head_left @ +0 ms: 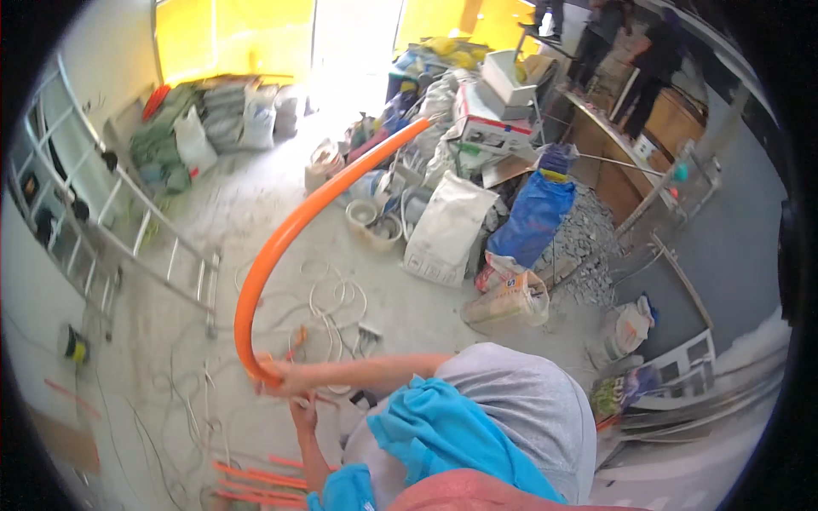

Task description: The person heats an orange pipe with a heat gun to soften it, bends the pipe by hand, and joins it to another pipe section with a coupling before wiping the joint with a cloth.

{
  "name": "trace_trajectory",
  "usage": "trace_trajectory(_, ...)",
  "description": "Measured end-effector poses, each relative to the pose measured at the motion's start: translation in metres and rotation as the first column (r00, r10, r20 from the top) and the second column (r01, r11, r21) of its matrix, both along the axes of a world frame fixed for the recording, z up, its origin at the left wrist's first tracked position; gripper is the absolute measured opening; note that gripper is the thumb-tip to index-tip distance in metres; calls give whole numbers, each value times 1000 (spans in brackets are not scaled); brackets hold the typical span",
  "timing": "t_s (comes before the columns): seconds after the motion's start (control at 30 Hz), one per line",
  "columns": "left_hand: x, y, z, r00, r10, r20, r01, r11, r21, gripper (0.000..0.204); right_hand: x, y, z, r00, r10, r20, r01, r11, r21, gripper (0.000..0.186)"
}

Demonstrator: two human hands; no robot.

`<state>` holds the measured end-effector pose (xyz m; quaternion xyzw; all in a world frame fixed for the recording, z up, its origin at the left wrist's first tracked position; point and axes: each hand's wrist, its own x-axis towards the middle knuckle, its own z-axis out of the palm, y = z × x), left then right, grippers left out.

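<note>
A long orange pipe rises in a wide curve from my hands, its far end pointing up and right over the clutter. Around its lower end my right hand is closed, the forearm stretched across in front of my grey-clad leg. Just below it is my left hand, its fingers closed and close to the pipe's end. What the left hand holds, if anything, is too small to make out. Loose white cable lies coiled on the floor beyond my hands.
Several orange pipe lengths lie at the lower left. A metal ladder stands on the left. Ahead are a white sack, a blue sack, buckets and rubble. Two people stand on a raised platform at upper right.
</note>
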<state>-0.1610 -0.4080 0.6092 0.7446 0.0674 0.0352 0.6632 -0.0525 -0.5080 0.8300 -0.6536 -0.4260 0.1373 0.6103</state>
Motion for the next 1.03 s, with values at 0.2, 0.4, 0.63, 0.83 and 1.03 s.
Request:
trace_trajectory(0.2,8,-32,62,999,6,43,-3,998,-55,29,-14,-32,61,991,57,-124,-72,991,-116,11)
trace_trajectory(0.4,14,-32,35,999,-41,30,39,997,68,29,-9,-32,37,950,114,-291,-154,981,-116,13)
trace_trajectory(0.63,14,-26,24,997,-64,33,58,987,152,28,-11,-31,38,975,132,-182,-149,985,-84,9)
trace_trajectory(0.83,23,-22,9,994,-94,48,82,974,209,28,4,-25,3,997,70,-12,-71,990,-120,15)
trace_trajectory(1.03,16,-21,3,994,-57,91,29,957,287,34,6,-20,12,993,71,-95,-84,988,-133,18)
